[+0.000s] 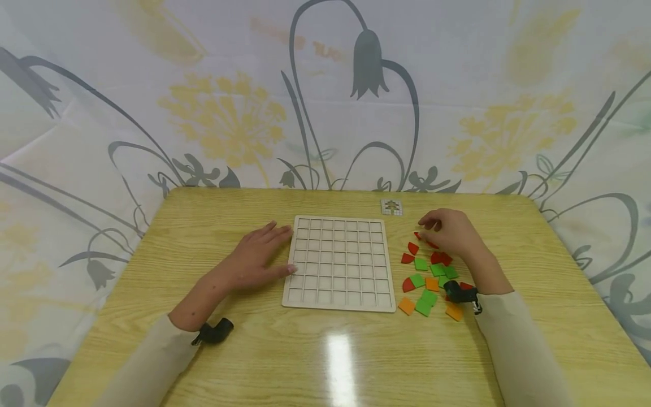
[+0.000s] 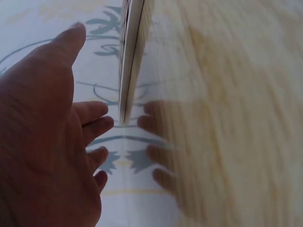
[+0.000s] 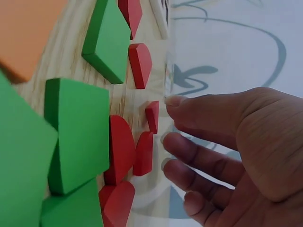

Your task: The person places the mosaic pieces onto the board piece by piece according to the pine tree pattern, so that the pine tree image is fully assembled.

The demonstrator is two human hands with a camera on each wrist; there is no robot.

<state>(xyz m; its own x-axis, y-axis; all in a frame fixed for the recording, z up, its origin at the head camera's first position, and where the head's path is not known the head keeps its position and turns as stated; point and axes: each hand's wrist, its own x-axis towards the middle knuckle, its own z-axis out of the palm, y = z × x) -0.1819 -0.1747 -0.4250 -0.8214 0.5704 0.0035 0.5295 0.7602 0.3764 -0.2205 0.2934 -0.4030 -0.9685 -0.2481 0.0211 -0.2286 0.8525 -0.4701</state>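
Observation:
A pale wooden board (image 1: 338, 308) with a grid of square recesses lies flat on the table. My left hand (image 1: 256, 260) is at its left edge, fingers stretched out and thumb tip over the rim; the left wrist view shows the board edge-on beside that hand (image 2: 47, 132). My right hand (image 1: 450, 232) hovers over the far end of a scatter of flat pieces, its fingers loosely bent. In the right wrist view nothing is held between thumb and fingertips, and a small red piece (image 3: 152, 117) lies close to the thumb. Red quarter-round pieces (image 3: 122, 149) and green squares (image 3: 78, 135) lie nearby.
Several orange squares (image 1: 406, 306) and green squares (image 1: 423, 307) lie right of the board, some overlapping. A small pattern card (image 1: 391, 207) lies beyond the board's far right corner. A flower-printed cloth (image 1: 325, 113) stands behind the wooden table (image 1: 264, 350).

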